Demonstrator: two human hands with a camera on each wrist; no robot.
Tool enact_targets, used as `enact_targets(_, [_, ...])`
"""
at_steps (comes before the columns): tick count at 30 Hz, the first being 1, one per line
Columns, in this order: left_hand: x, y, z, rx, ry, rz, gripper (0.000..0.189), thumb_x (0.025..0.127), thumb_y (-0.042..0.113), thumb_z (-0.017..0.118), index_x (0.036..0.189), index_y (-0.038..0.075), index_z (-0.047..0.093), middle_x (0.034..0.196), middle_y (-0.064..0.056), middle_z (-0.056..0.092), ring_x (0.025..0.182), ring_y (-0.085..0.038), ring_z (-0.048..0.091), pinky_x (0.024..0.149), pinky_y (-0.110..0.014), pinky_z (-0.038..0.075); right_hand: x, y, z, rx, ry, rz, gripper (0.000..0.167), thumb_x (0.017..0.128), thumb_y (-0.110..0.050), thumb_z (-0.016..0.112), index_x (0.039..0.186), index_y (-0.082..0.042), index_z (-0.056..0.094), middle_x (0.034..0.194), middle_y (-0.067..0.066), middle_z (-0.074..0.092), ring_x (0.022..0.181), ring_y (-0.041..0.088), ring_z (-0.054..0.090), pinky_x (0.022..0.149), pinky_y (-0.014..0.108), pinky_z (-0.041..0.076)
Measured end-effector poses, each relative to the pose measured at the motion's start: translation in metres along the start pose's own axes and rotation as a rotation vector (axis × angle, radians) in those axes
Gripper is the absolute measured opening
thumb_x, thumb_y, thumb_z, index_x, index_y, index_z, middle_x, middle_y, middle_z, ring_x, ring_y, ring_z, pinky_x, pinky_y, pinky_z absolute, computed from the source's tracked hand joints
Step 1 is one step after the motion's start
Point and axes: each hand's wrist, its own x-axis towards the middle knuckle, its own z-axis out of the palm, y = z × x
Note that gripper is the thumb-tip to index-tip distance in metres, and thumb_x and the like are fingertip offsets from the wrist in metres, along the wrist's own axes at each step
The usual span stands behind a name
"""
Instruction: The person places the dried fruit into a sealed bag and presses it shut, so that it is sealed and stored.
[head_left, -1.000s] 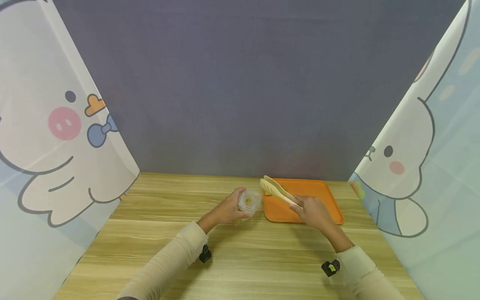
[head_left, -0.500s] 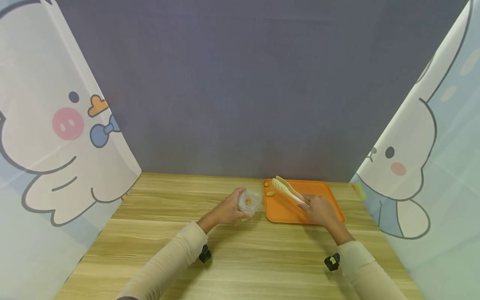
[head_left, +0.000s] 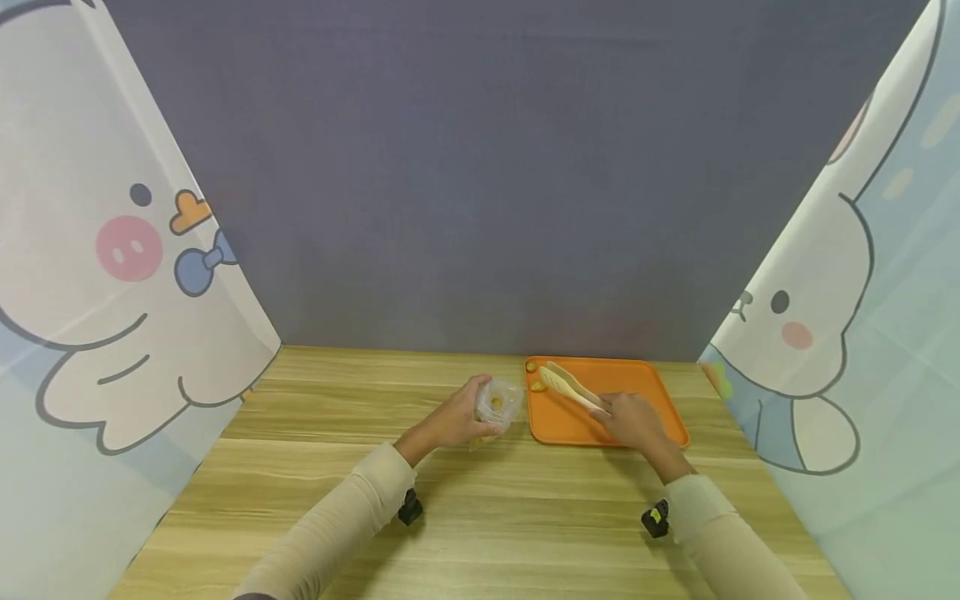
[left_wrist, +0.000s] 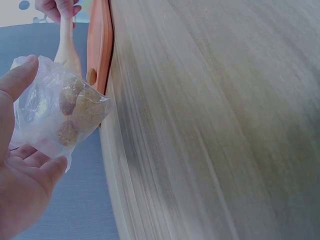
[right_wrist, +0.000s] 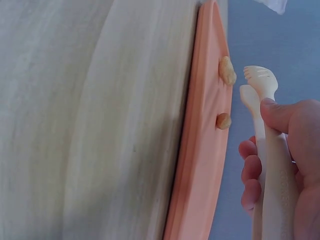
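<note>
Plastic bag [head_left: 501,402]: clear, held just beside the left edge of the orange tray [head_left: 630,382]; brown lumps [left_wrist: 68,133] inside.
Left hand [head_left: 455,419]: thumb and fingers gripping the bag.
Cream tongs [head_left: 556,381]: arms parted, tips above the tray, near two small pieces [right_wrist: 226,71] but apart from them.
Right hand [head_left: 633,423]: thumb and fingers gripping the tongs.
Tray pieces: lying near the far left corner.
Wooden table [head_left: 517,525]: bearing the tray.

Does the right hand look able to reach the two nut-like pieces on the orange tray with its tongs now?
Probably yes: the right hand holds the tongs close to both nut-like pieces, and nothing visible blocks the way over the orange tray.
</note>
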Motion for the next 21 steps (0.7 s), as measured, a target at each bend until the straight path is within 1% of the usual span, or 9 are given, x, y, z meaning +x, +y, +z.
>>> enact_targets(5, [0.0,0.001,-0.001,0.003,0.008,-0.002,0.098,0.086,0.031,0.083,0.157,-0.001,0.024,0.133,-0.018,0.055,0.109,-0.024,0.059,0.094,-0.042,0.052,0.001,0.001,0.006,0.01,-0.013,0.012,0.048,0.098,-0.035,0.066,0.125,0.004,0.07,0.117,0.023,0.073,0.095,0.041,0.071,0.081,0.054,0.056])
enact_targets(9, [0.0,0.0,0.0,0.011,0.006,-0.01,0.098,0.087,0.031,0.083,0.158,-0.001,0.023,0.133,-0.017,0.055,0.108,-0.022,0.059,0.093,-0.041,0.053,0.002,0.002,0.01,0.018,-0.012,0.018,0.048,0.097,-0.035,0.068,0.125,0.003,0.07,0.116,0.023,0.073,0.094,0.041,0.071,0.078,0.053,0.056])
enact_targets(18, [0.0,-0.001,0.0,0.017,0.011,0.0,0.099,0.086,0.031,0.084,0.157,-0.001,0.024,0.132,-0.017,0.056,0.108,-0.023,0.06,0.092,-0.042,0.053,0.005,0.0,0.016,0.039,-0.045,0.038,0.05,0.098,-0.036,0.067,0.129,0.004,0.067,0.118,0.023,0.073,0.093,0.039,0.071,0.073,0.049,0.057])
enact_targets(21, [0.001,-0.001,0.0,0.012,0.009,-0.004,0.099,0.086,0.031,0.084,0.158,0.0,0.023,0.133,-0.018,0.055,0.108,-0.023,0.059,0.093,-0.042,0.053,0.005,-0.001,0.016,0.04,-0.049,0.041,0.051,0.098,-0.036,0.066,0.13,0.004,0.067,0.12,0.023,0.072,0.096,0.04,0.071,0.076,0.05,0.057])
